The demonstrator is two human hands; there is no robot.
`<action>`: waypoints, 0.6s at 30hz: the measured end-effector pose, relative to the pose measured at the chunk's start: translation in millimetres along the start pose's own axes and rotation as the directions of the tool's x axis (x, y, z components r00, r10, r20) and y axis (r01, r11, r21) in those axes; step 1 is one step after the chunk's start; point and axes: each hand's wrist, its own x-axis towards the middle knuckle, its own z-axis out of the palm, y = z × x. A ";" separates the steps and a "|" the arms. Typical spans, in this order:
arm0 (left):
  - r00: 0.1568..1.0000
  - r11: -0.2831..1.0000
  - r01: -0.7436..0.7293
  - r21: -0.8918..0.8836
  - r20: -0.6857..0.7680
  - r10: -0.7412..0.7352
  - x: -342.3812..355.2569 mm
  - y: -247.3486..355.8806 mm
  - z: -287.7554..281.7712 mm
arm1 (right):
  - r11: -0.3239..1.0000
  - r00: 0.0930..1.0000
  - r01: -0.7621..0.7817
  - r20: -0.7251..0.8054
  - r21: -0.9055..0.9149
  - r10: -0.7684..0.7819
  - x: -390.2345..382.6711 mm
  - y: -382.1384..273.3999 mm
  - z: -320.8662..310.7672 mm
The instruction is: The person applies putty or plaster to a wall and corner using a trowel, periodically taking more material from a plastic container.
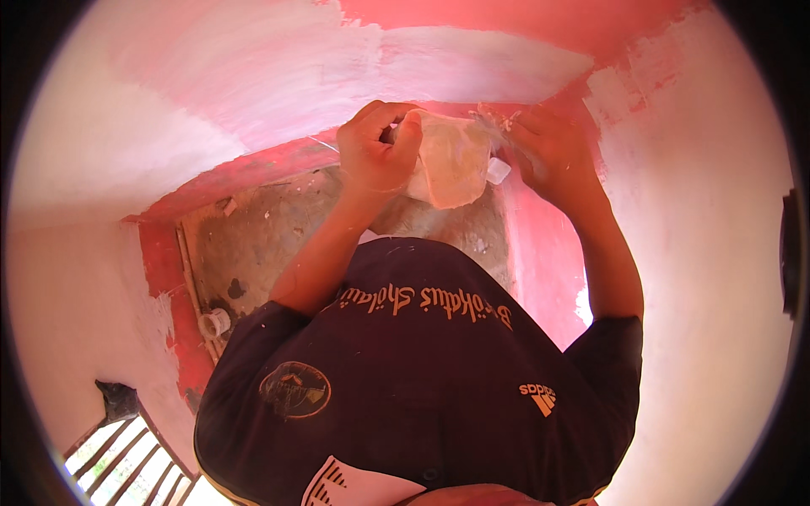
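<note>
My left hand (pixel 380 145) is curled round the left edge of a pale, cream-coloured container (pixel 454 162), with the thumb along its rim. The container looks soft-sided and smeared, and I cannot tell what is in it. My right hand (pixel 553 150) is bent in at the container's upper right, its fingers drawn together by a crumpled, whitish, see-through scrap (pixel 498 118). What those fingertips grip is blurred. A small white block-like piece (pixel 498 171) shows just under the right fingers, against the container's right side.
Close in front stands a wall (pixel 295 93) with patchy white over pink. Another pale wall (pixel 692 211) rises on the right. Below lies a stained grey floor (pixel 270 219), with a pipe (pixel 187 261) along its left side. A barred opening (pixel 126 464) is at lower left.
</note>
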 end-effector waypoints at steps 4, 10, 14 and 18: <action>1.000 1.000 0.003 -0.020 -0.026 -0.004 16.4 -13.5 -21.0 | 0.998 0.998 0.058 -0.023 0.020 -0.057 22.1 -12.3 24.5; 0.996 0.994 0.022 -0.103 -0.080 -0.030 41.0 -39.5 -57.9 | 0.995 0.996 0.085 -0.004 0.059 -0.085 59.4 -38.2 47.6; 0.990 0.989 -0.025 -0.144 -0.143 0.004 56.0 -55.7 -78.6 | 0.992 0.999 0.054 -0.013 0.110 -0.053 76.6 -49.6 55.4; 0.988 0.995 -0.025 -0.095 -0.153 0.010 65.1 -67.2 -96.9 | 0.985 1.000 -0.010 0.007 0.171 0.009 94.0 -68.3 62.3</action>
